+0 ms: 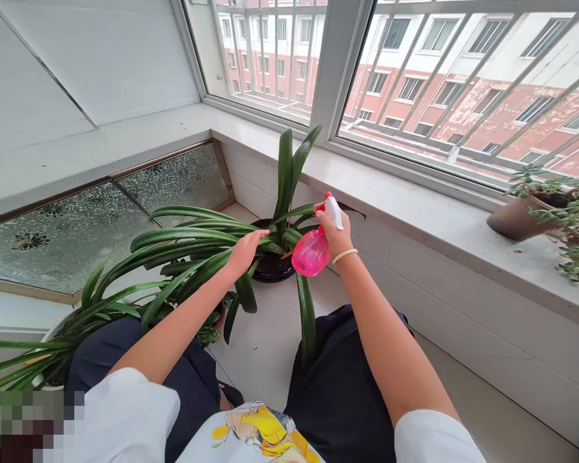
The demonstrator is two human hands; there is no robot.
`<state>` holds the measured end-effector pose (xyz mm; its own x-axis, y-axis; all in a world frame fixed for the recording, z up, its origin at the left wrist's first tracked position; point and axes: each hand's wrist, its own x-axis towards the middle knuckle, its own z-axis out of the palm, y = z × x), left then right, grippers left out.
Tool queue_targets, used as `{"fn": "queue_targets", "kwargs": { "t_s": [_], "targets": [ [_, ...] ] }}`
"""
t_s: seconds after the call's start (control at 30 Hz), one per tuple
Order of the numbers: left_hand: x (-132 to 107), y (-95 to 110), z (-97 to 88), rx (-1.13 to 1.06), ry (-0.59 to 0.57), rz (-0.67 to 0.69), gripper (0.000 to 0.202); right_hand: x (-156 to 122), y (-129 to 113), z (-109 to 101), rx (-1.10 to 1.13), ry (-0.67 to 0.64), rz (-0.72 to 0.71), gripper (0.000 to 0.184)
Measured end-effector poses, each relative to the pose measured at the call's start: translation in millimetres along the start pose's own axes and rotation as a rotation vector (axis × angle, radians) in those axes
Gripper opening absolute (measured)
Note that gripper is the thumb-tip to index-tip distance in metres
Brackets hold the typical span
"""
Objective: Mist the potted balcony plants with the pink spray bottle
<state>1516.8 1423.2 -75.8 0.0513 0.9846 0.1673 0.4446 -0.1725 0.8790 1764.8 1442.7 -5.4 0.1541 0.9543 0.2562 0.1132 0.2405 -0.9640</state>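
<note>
My right hand (335,235) is wrapped round the neck of a pink spray bottle (311,253) with a white and red trigger head, held over the right side of a potted plant. The plant has long, strap-like green leaves (193,235) and grows in a dark, glossy pot (273,273) on the floor. My left hand (246,252) is among the leaves left of the pot's middle, its fingers closed at a leaf; the leaf hides part of the grip. Two tall leaves stand upright behind my hands, and one long leaf (306,315) hangs down in front.
A white ledge (390,196) runs under the barred windows. On it at right lies a tilted brown pot (521,215) with a trailing succulent. Patterned glass panels (174,183) line the left side. Another leafy plant in a white pot (53,382) stands by my left knee.
</note>
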Motion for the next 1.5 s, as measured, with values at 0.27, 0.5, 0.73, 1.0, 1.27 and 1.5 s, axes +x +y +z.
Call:
{"fn": "queue_targets", "kwargs": {
  "t_s": [0.27,0.5,0.73,1.0,1.27,1.5],
  "targets": [
    [-130.8,-36.7,-14.9,-0.053,-0.559,-0.493,0.029,-61.6,16.9,48.5,0.351,-0.528,0.307,0.024],
    [-159.2,-38.3,24.4,-0.389,-0.735,-0.478,0.066,-128.3,16.7,69.8,0.327,-0.51,0.284,0.028],
    [-174.1,-22.1,44.7,-1.056,-0.371,-0.701,0.087,-111.1,39.5,54.8,0.268,-0.236,0.354,0.043],
    [-174.1,-22.8,54.1,-1.197,-0.257,-1.031,0.044,-117.2,54.9,56.2,0.165,-0.469,0.433,0.052],
    [-171.5,-17.3,57.8,-1.084,-0.207,-1.041,0.051,-125.1,57.8,63.5,0.152,-0.514,0.501,0.061],
    [-187.5,-11.9,65.8,-1.235,-0.153,-1.292,0.049,-125.7,74.2,77.2,-0.105,-0.63,0.588,0.052]
  ]
}}
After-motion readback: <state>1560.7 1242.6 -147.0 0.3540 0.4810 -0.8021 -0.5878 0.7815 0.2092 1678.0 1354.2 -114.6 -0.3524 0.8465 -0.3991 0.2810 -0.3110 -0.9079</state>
